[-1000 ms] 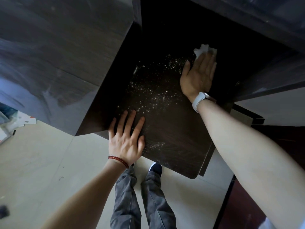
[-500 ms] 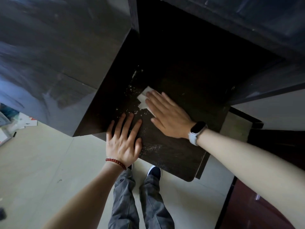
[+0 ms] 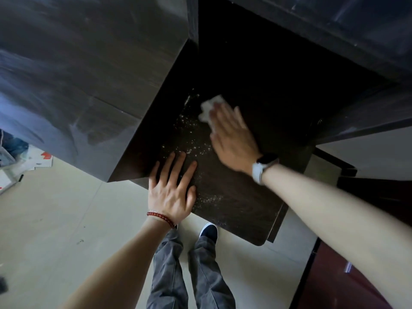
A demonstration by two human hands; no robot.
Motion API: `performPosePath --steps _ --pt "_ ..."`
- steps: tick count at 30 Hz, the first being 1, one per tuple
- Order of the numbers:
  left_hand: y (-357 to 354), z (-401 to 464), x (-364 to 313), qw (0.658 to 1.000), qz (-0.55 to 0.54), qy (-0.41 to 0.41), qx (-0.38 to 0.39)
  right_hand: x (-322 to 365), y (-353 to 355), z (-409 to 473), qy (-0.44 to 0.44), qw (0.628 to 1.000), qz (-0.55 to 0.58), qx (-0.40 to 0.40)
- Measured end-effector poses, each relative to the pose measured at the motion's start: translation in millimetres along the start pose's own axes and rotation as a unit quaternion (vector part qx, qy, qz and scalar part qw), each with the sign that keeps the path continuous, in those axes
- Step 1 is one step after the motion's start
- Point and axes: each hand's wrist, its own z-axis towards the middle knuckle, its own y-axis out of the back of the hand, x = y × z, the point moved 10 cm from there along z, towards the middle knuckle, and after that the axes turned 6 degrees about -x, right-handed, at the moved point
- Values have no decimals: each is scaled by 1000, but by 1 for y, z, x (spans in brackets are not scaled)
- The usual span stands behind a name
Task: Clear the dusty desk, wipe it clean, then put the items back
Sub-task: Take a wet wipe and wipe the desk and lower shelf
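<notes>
Dust point(image 3: 191, 139) lies as pale specks on the dark wood-grain worktop point(image 3: 240, 206), thickest along its left edge beside the tall dark cabinet side point(image 3: 89, 81) and thinner in a small patch near the front edge. The back of the worktop sits in deep shadow under a dark overhanging shelf point(image 3: 334, 25). Below the front edge is a pale tiled floor point(image 3: 55, 219), where grey trouser legs point(image 3: 176, 275) and a dark shoe point(image 3: 208, 230) show; a white box with red marks point(image 3: 42, 160) lies on the floor at far left, its markings too small to read.

A white cloth point(image 3: 209, 107) is pressed flat on the worktop toward the back left, under the fingertips of the right hand point(image 3: 234, 139). Its fingers point(image 3: 223, 117) are stretched out and close together on top of the cloth, blurred; the cloth's far and left corners stick out past them. The dust begins just left of the cloth and of that hand. A white-strapped watch point(image 3: 260, 170) is on the right wrist.

The left hand point(image 3: 171, 192) rests palm-down at the front left corner of the worktop, fingers spread wide and holding nothing, their tips touching the dusty patch. A red bead bracelet point(image 3: 159, 217) circles that wrist.
</notes>
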Motion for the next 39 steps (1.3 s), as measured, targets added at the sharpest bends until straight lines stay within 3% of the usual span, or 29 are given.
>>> performPosePath --steps 2,4,8,11,16,20,27,31,39 --pt "1 0 1 1000 0 1 0 12 -4 -20 67 997 -16 31" --pt "1 0 1 1000 1 1 0 -10 1 -14 58 997 -41 21" --pt "1 -1 1 1000 2 1 2 -80 15 15 -133 990 -51 -20" --pt "2 -1 1 1000 -1 1 0 -78 16 31 -212 976 0 -53" --pt "1 -2 1 1000 -4 3 26 9 0 47 -70 997 19 -38" --pt "4 0 -1 998 -25 -5 50 42 -13 32 -21 1000 -2 -19" --pt "18 -11 7 996 -74 -32 40 41 -8 48 -65 997 2 -50" --pt "11 -25 21 996 -57 -1 62 39 -1 49 -79 993 38 -82" --pt "18 -46 33 996 -52 22 69 94 -15 1 48 997 45 -33"
